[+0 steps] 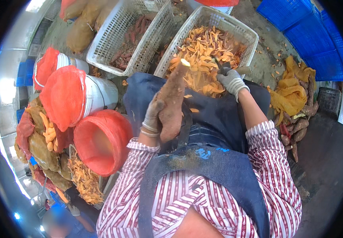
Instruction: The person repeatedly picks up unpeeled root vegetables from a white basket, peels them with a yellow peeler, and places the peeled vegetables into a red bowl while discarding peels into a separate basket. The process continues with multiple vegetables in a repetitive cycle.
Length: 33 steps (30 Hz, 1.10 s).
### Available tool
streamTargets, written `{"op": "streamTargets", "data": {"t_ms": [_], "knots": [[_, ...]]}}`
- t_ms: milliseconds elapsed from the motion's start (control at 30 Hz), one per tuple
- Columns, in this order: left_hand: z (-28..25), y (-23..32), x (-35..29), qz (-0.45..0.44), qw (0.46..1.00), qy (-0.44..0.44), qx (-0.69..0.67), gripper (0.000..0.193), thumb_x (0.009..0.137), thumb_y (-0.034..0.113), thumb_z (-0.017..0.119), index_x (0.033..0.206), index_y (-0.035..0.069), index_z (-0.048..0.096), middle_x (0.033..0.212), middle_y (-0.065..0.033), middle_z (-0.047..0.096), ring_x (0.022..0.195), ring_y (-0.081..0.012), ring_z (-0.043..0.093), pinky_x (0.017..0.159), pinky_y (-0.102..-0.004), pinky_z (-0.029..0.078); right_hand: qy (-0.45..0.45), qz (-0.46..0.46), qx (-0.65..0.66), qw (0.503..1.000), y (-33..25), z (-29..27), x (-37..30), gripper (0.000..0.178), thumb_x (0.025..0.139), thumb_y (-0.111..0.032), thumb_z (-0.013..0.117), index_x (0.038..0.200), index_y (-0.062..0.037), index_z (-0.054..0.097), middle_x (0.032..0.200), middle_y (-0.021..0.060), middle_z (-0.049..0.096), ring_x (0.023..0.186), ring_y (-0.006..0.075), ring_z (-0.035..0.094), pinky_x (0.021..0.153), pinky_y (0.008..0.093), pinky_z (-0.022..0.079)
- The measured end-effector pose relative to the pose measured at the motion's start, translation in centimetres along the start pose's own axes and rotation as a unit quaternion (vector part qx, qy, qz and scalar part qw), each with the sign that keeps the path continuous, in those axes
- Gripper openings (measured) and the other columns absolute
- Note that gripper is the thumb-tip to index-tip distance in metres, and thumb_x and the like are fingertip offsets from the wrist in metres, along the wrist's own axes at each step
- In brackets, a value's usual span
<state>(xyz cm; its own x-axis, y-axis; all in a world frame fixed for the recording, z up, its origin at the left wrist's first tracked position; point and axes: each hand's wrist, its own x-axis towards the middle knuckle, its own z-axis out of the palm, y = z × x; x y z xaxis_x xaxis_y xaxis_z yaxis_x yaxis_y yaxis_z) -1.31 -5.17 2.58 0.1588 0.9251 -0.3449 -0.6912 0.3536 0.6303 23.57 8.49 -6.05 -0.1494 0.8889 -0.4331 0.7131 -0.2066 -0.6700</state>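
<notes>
My left hand (153,115), in a pale knit glove, grips a large brown-skinned sweet potato (171,99). The potato stands nearly upright over my dark apron, its upper tip cut to pale yellow flesh. My right hand (232,81), gloved in grey-white, is closed around a dark-handled tool (222,68) whose exact kind I cannot make out. It is at the near right side of a white slotted crate (251,37), apart from the potato. Orange peelings (207,47) are heaped in that crate, and some lie on my apron.
Left of it, another white crate (104,43) holds reddish sweet potatoes (141,29). Buckets with red mesh (104,139) stand at my left, near peeled sweet potatoes (49,133) on sacks. A co-worker (66,220) is at lower left. Yellow mesh (292,95) and blue crates (310,35) are at right.
</notes>
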Motion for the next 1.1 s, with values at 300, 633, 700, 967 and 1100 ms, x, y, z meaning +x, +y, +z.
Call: {"op": "streamTargets", "data": {"t_ms": [300, 633, 700, 967, 1100], "knots": [[-0.7, 1.8, 0.7, 0.019, 0.999, -0.015, -0.048, 0.070, 0.072, 0.041, 0.064, 0.125, 0.005, 0.036, 0.115, -0.0061, 0.049, 0.101, -0.0182, 0.050, 0.088, -0.0307, 0.040, -0.014, 0.017, 0.500, 0.866, -9.0, -0.3, -6.0, 0.026, 0.077, -0.019, 0.059, 0.094, -0.0002, 0.056, 0.060, 0.0048, 0.053, 0.044, 0.0143, 0.049, 0.040, 0.0260, 0.040], [2.0, -0.2, 5.8, -0.033, 0.999, -0.006, 0.021, 0.052, 0.082, 0.044, 0.051, 0.117, 0.005, 0.045, 0.111, -0.0106, 0.052, 0.100, -0.0208, 0.050, 0.088, -0.0320, 0.041, -0.115, -0.002, 0.553, 0.825, -8.0, -0.3, -10.0, 0.035, 0.076, -0.026, 0.062, 0.100, -0.0028, 0.054, 0.087, 0.0070, 0.058, 0.077, 0.0166, 0.055, 0.066, 0.0271, 0.043], [3.8, 0.2, 7.1, -0.059, 0.992, -0.065, 0.090, 0.060, 0.081, 0.045, 0.052, 0.121, 0.002, 0.041, 0.115, -0.0101, 0.049, 0.104, -0.0217, 0.049, 0.090, -0.0323, 0.039, -0.098, -0.059, 0.523, 0.844, -7.2, 0.1, -9.8, 0.039, 0.077, -0.027, 0.062, 0.104, -0.0015, 0.053, 0.094, 0.0078, 0.057, 0.084, 0.0165, 0.054, 0.073, 0.0282, 0.042], [18.5, -6.6, 9.1, -0.030, 0.939, -0.204, 0.276, 0.057, 0.086, 0.022, 0.050, 0.132, 0.003, 0.023, 0.124, -0.0142, 0.038, 0.111, -0.0200, 0.041, 0.093, -0.0305, 0.034, 0.022, -0.109, 0.886, 0.451, 2.5, -4.7, -14.4, 0.047, 0.085, -0.034, 0.052, 0.120, -0.0043, 0.042, 0.108, 0.0094, 0.052, 0.094, 0.0169, 0.053, 0.085, 0.0296, 0.044], [22.3, -7.3, 7.1, -0.028, 0.923, -0.251, 0.291, 0.056, 0.087, 0.025, 0.047, 0.132, 0.002, 0.024, 0.118, -0.0088, 0.044, 0.098, -0.0169, 0.049, 0.082, -0.0279, 0.039, 0.246, -0.264, 0.812, 0.459, 5.2, -13.7, -16.0, 0.040, 0.082, -0.039, 0.054, 0.106, -0.0092, 0.042, 0.090, 0.0001, 0.048, 0.081, 0.0102, 0.049, 0.071, 0.0232, 0.046]]}}
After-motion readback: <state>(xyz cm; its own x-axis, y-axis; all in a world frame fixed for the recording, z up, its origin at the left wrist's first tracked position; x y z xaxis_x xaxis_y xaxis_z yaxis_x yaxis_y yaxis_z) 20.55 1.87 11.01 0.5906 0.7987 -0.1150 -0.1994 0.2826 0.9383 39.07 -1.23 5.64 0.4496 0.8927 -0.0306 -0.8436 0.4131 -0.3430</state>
